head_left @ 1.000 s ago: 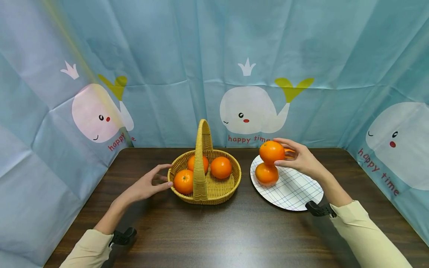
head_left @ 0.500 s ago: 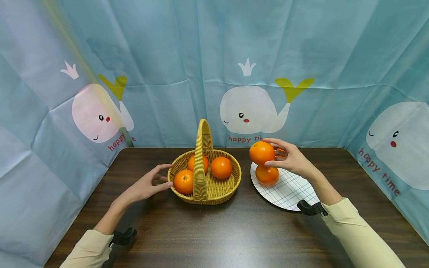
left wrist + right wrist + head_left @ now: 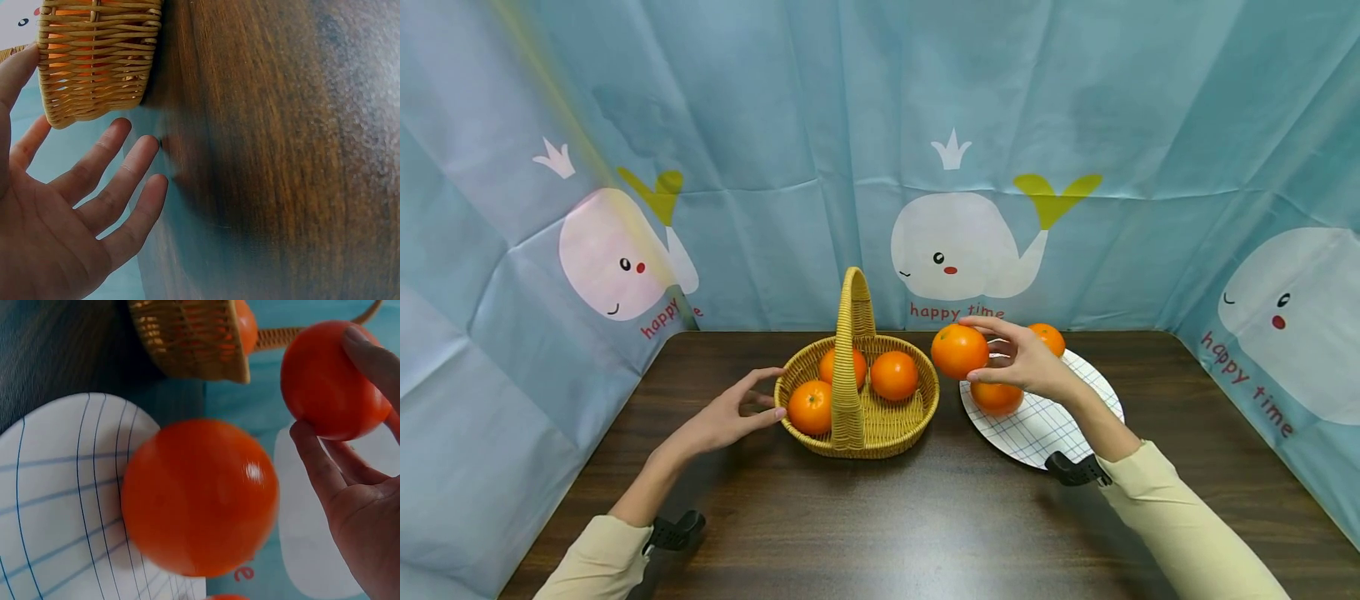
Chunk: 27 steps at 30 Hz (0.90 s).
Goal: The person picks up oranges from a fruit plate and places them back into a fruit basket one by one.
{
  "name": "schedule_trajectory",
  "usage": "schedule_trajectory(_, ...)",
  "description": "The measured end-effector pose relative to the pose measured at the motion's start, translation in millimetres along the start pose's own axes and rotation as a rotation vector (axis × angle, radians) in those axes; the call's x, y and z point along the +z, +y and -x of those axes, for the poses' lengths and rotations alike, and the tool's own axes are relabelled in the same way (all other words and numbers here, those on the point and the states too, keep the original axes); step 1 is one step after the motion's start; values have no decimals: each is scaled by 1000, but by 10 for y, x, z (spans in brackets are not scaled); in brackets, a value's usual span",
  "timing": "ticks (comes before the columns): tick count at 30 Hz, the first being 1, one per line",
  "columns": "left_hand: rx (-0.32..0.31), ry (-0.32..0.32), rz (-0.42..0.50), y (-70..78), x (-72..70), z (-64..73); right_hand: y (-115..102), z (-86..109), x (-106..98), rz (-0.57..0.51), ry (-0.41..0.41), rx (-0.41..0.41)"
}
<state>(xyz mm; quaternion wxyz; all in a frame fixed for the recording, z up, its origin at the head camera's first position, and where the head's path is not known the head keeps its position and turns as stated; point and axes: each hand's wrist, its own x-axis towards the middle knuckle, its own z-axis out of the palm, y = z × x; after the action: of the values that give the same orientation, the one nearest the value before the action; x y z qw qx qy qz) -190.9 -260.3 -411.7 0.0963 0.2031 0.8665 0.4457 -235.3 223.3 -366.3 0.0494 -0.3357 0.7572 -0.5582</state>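
Note:
My right hand (image 3: 1026, 362) holds an orange (image 3: 959, 351) between thumb and fingertips, in the air between the plate and the basket. The right wrist view shows the thumb on one side of this orange (image 3: 331, 381) and fingertips on the other. My left hand (image 3: 730, 412) touches the left rim of the yellow wicker basket (image 3: 880, 452) with thumb and finger; its other fingers (image 3: 119, 187) are spread, holding nothing. Inside the basket lie three oranges, one at front left (image 3: 810, 408), one behind the handle (image 3: 829, 367) and one at right (image 3: 895, 376).
A white plate (image 3: 1060, 425) with blue grid lines stands right of the basket. On it, one orange (image 3: 997, 400) sits at the left and another (image 3: 1048, 337) at the back. The basket's tall handle (image 3: 846, 350) arches over its middle. A whale-print curtain (image 3: 760, 250) hangs behind the dark wooden table (image 3: 880, 525).
My right hand has carried its orange leftward from above the plate toward the basket, slightly downward lately. The orange at the plate's back has come into fuller view. My left hand stays put.

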Motion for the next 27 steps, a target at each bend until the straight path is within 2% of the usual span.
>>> schedule_trajectory(12, 1, 3, -19, 7, -2, 2, -41, -121, 279, -48, -61, -2)
schedule_trajectory(19, 8, 5, -24, 3, -1, 3, -32, -136, 410, -82, -108, -41)
schedule_trajectory(27, -1, 5, -29, -1, 0, 6, 1, -103, 532, -67, -105, -52)
